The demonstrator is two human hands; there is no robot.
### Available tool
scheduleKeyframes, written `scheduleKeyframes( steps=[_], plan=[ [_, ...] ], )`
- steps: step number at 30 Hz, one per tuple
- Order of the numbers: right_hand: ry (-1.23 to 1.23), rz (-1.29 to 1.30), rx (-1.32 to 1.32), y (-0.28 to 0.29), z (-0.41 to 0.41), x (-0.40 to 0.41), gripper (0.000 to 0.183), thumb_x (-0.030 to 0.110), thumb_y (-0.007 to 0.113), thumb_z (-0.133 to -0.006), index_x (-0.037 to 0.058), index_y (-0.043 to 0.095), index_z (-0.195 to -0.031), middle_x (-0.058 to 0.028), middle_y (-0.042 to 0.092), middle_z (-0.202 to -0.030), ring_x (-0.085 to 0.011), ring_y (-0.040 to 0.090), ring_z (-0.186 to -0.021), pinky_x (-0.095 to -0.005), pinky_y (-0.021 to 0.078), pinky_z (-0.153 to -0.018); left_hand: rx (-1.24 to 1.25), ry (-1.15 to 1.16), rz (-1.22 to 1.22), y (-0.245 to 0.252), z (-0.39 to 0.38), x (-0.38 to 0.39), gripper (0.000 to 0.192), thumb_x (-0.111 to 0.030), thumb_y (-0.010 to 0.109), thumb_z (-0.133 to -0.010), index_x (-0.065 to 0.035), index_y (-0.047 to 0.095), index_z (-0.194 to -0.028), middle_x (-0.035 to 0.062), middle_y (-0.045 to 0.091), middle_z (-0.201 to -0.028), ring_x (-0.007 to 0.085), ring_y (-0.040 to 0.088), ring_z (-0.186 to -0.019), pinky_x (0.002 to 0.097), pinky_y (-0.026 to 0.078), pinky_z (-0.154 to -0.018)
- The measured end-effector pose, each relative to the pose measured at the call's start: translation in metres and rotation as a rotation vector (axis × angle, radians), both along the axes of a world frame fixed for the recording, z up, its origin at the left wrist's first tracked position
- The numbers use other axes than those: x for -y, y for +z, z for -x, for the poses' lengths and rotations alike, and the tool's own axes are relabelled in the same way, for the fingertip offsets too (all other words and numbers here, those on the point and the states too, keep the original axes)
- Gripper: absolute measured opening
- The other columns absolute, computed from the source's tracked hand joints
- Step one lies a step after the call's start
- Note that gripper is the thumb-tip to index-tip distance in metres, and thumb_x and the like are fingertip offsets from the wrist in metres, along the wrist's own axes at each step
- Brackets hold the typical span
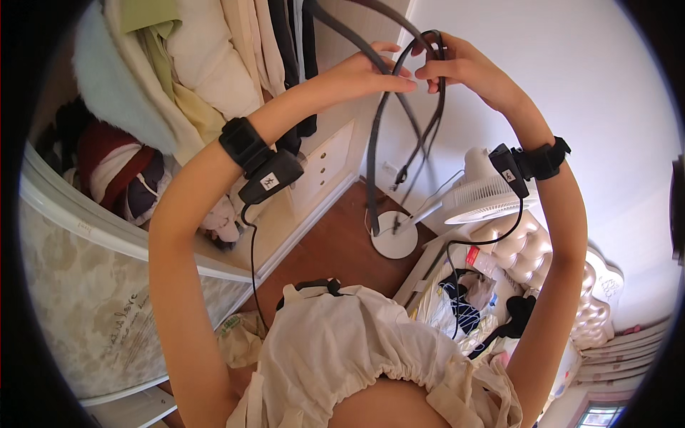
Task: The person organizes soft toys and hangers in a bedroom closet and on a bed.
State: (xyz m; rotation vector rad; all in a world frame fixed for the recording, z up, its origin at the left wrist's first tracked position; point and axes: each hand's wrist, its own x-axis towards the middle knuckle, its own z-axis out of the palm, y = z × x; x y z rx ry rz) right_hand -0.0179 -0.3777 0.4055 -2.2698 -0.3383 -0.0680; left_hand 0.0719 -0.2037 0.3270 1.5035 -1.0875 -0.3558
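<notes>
Several dark, thin belts or straps [379, 139], whose exact kind I cannot tell, dangle in loops from raised hands at the top centre. My right hand [447, 67] is closed around the looped part of them, with thumb and fingers pinching. Beside it, my left hand [382, 72] reaches in with its fingers apart, against or just behind a wider dark strap; whether it grips that strap is unclear. The hanging ends reach down in front of the wall and the fan's base. Each forearm wears a black band with a small black device and a cable.
An open wardrobe [321, 166] with hanging clothes and a clothing pile [115, 176] stands at left, beside its patterned sliding door [96, 299]. A white fan [481, 198] stands by the wall. At right is a bed with a tufted headboard [522, 246] and scattered clothes.
</notes>
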Motion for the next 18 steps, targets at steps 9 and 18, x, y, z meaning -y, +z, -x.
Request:
scheduleKeyframes(
  steps=[9,18],
  plan=[
    [-0.047,-0.036,-0.067,-0.001,0.009,0.017,0.041,0.017,0.059,-0.071,0.0019,0.05,-0.108,-0.0027,0.05,-0.074,-0.0109,0.053,-0.066,-0.0241,0.0447,-0.066,-0.006,-0.12,-0.141,0.013,-0.004,-0.018,0.046,-0.008,0.049,-0.076,-0.006,0.046,-0.122,0.0031,0.056,-0.102,0.0145,0.055,-0.095,0.0272,0.041,-0.082],
    [-0.04,-0.117,-0.005,-0.03,-0.012,0.014,0.036,0.006,0.049,-0.073,0.0055,0.049,-0.108,-0.0013,0.048,-0.086,-0.0103,0.047,-0.072,-0.0233,0.0406,-0.068,0.151,0.056,-0.348,0.028,-0.022,-0.052,0.076,0.005,0.038,-0.062,-0.0185,0.033,-0.135,0.0074,0.047,-0.127,0.0209,0.047,-0.114,0.0311,0.039,-0.09]
  ],
)
